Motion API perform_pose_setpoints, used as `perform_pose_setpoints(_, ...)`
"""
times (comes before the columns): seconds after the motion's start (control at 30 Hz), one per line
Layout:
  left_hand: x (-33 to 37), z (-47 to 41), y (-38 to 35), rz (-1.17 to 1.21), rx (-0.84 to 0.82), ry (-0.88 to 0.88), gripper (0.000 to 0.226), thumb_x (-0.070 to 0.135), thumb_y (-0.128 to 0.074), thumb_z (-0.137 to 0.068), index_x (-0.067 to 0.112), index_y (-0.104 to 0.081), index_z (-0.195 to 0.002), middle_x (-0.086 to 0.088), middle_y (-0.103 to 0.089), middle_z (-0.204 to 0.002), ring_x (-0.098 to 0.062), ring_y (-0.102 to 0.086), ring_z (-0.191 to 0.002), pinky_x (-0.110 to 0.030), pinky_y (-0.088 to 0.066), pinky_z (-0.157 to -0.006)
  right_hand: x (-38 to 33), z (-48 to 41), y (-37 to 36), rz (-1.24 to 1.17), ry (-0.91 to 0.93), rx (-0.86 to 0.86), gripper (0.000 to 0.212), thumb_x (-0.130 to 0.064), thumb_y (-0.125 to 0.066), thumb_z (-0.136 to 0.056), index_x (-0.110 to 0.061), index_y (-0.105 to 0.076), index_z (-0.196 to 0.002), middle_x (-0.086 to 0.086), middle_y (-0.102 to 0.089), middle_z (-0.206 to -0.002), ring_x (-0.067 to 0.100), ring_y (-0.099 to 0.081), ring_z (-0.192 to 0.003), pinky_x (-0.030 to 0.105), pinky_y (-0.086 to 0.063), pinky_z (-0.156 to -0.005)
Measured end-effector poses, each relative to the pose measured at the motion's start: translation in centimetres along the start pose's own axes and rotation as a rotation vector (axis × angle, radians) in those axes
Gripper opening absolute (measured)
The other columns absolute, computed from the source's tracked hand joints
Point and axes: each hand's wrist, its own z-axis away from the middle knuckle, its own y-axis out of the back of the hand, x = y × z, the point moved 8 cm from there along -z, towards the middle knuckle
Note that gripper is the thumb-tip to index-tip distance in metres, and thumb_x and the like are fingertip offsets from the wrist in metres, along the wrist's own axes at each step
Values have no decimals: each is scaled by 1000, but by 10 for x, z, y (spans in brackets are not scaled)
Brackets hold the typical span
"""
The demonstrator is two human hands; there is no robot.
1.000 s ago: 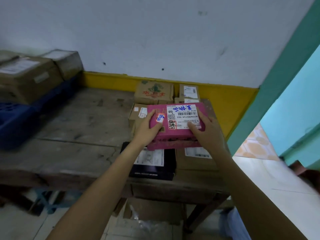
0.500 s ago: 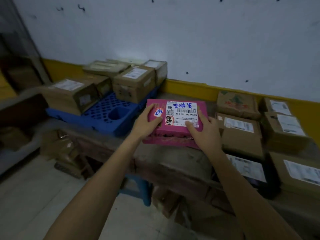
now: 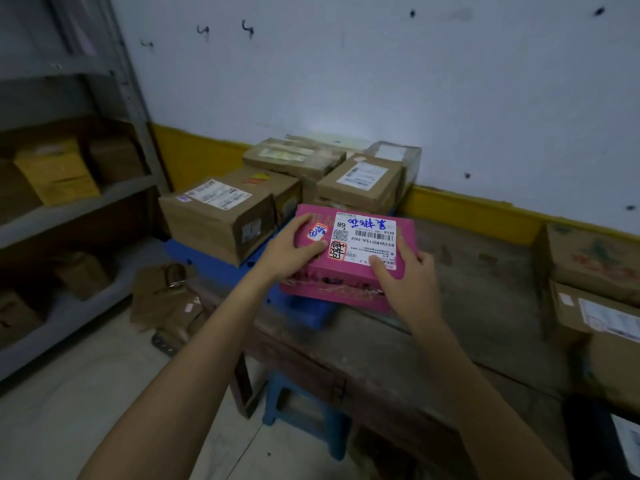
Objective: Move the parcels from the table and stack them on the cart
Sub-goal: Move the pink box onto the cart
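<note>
I hold a pink parcel with a white shipping label between both hands, over the left end of the wooden table. My left hand grips its left side and my right hand grips its right front corner. Just beyond it lies the blue cart platform, stacked with several brown cardboard parcels. Its near edge shows under the pink parcel. More brown parcels remain on the table at the far right.
A grey metal shelf with boxes stands at the left. Brown packages lie on the floor beside the table. A blue stool stands under the table's front edge. A wall runs behind everything.
My view and both hands have swung left with the pink parcel, away from the parcels on the table's right end and up to the blue cart platform.
</note>
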Motion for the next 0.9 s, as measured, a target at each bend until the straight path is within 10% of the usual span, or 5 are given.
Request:
perform_pose_setpoints(0.57,-66,-63,38,-22,-345,-106,74,38,-62,-86,22,-24,-147,-4,-45,-137,-12,-53,-100,-23,-47,-78,-50,13,-77,167,-179,155,68,-52,-51,-88,-32,-23,-147,13,-38,-133,28,-46,-117,28,-37,-87)
perform_pose_setpoints(0.77,-61,-67,37,-394,-243,-253,57,44,-53,-90,28,-35,-142,-9,-8,-157,-31,-20,-141,-46,-30,-109,-47,9,-92,173,-266,158,69,-55,-49,-88,-33,-21,-147,12,-35,-138,29,-44,-121,39,-42,-95)
perform_pose_setpoints(0.9,-44,-61,16,-711,-173,-482,55,54,-32,-95,29,-33,-144,-5,-17,-157,-25,-10,-145,-43,-13,-116,-45,5,-97,174,-277,167,69,-56,-48,-88,-35,-19,-147,11,-35,-134,27,-46,-116,38,-45,-90)
